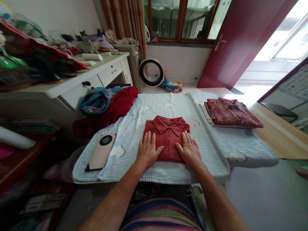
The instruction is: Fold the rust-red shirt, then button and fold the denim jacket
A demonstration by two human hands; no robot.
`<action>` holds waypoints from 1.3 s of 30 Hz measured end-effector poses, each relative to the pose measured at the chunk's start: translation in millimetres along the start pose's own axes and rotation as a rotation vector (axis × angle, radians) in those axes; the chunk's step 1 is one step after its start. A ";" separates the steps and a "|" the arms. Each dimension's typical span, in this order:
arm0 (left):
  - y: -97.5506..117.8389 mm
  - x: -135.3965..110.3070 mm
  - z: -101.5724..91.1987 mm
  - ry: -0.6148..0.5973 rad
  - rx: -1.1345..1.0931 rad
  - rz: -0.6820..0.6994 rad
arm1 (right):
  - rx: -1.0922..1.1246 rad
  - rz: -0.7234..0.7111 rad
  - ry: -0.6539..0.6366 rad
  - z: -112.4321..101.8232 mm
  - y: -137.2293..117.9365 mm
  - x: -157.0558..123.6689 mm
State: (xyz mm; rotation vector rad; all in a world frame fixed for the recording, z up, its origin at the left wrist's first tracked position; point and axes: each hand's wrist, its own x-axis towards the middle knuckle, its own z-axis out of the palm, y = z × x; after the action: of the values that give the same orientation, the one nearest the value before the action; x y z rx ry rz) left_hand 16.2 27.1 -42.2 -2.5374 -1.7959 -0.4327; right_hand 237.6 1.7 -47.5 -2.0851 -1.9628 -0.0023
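Note:
A folded red collared shirt (166,141) lies on the cloth-covered table, its collar at the far end and its buttoned front facing up. My left hand (148,149) rests flat on the shirt's left side, fingers stretched out and pointing away from me. On the right side my right hand (190,148) lies flat in the same way, thumb turned inward. Neither hand grips the fabric. Part of the shirt's side edges is hidden beneath my palms.
A phone (102,152) lies at the table's left. Behind it are rumpled red clothes (113,112) and a blue garment (96,101). Folded patterned clothes (233,112) are stacked at the right. The pale quilted cloth (211,157) covers the tabletop. Beyond stands a washing machine with its round door (151,72) open.

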 end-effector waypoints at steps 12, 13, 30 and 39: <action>-42.8 -3.1 4.0 0.125 -0.576 -0.051 | 0.171 -0.006 0.236 -13.4 7.9 -6.3; -42.2 -3.6 2.6 0.144 -0.603 -0.068 | 0.197 -0.048 0.244 -12.8 2.4 -4.0; -39.0 -5.9 -2.5 0.211 -0.676 -0.102 | 0.192 -0.094 0.198 3.7 -8.5 -0.2; -39.5 -6.0 -1.4 0.196 -0.663 -0.104 | 0.191 -0.097 0.185 2.2 -8.6 -0.6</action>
State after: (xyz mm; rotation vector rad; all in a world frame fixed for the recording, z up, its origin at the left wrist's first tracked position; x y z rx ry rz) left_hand -22.5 34.9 -48.4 -2.6231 -1.9520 -1.4361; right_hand 228.8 1.9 -48.0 -1.8019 -1.8722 -0.0255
